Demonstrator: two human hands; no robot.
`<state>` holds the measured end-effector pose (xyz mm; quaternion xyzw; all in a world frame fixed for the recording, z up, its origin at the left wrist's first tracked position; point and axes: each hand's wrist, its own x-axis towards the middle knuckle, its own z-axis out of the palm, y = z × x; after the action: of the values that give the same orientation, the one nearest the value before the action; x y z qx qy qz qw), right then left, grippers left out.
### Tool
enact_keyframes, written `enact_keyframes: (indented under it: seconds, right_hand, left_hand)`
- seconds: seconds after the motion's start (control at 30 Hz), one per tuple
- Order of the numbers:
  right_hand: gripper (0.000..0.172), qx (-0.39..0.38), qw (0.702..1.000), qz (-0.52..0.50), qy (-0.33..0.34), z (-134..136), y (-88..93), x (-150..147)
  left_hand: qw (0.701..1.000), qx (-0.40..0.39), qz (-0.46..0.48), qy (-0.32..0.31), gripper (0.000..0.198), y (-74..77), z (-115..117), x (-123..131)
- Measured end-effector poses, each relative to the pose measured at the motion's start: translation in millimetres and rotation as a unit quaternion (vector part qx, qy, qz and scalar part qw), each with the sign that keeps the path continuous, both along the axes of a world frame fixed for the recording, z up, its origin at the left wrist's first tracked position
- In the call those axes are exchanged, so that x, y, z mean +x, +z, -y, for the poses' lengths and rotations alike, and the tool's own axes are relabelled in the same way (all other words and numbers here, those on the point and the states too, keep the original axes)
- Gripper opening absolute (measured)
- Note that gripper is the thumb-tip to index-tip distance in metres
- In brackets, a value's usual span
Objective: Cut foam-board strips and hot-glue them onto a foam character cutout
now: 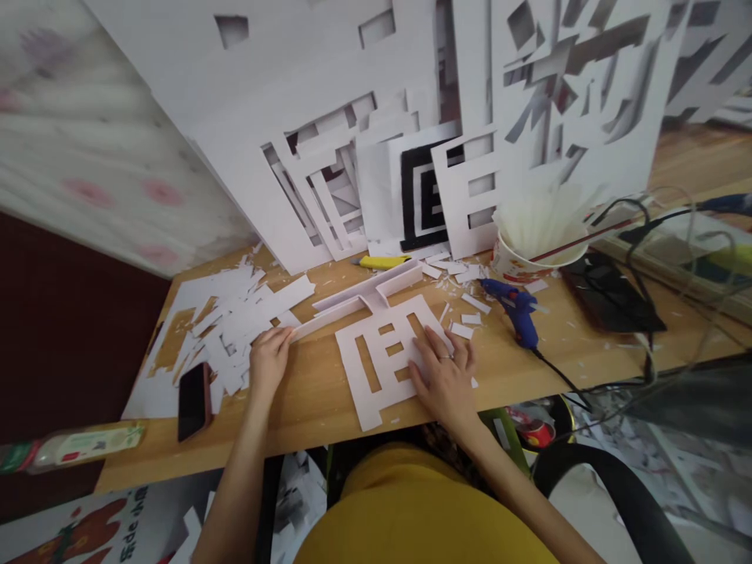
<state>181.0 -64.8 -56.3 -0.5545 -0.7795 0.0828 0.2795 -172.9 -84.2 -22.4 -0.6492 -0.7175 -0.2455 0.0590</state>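
My left hand (270, 362) pinches the left end of a long, folded white foam-board strip (329, 316), which stands on its edge on the wooden table. The strip's right end meets the top of a flat white cut-out piece (385, 364) with several rectangular holes. Across the right part of that cut-out rests my right hand (445, 376), a ring on one finger and the fingers spread. A yellow utility knife (384, 262) lies just behind the strip. To the right of my right hand is a blue glue gun (512, 309) with its cord.
White offcuts (235, 313) cover the left of the table (311, 392), beside a phone (193, 401). Tall cut boards (200, 86) lean at the back. A tub of glue sticks (522, 258) and tangled cables (638, 258) stand right. A bottle (76, 448) lies at left.
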Motion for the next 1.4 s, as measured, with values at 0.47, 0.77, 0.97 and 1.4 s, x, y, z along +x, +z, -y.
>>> enact_keyframes:
  seconds: [0.47,0.77,0.97,1.4]
  right_hand:
    - [0.034,0.014,1.0,-0.002,-0.003,-1,-0.7,0]
    - [0.035,0.009,1.0,0.008,0.006,-1,-0.8,1]
    - [0.038,0.011,0.999,0.038,0.005,-1,-2.6,0]
    - [0.076,-0.002,0.985,0.154,0.084,6,-8.3,1]
  left_hand:
    - [1.0,-0.01,0.009,-0.006,0.035,-0.2,-2,-4]
    - [0.999,0.028,0.017,-0.02,0.041,7.6,-1,2]
    - [0.999,0.007,0.035,0.015,0.044,10.4,18,1]
    - [0.98,-0.052,0.168,0.092,0.057,-0.3,42,3]
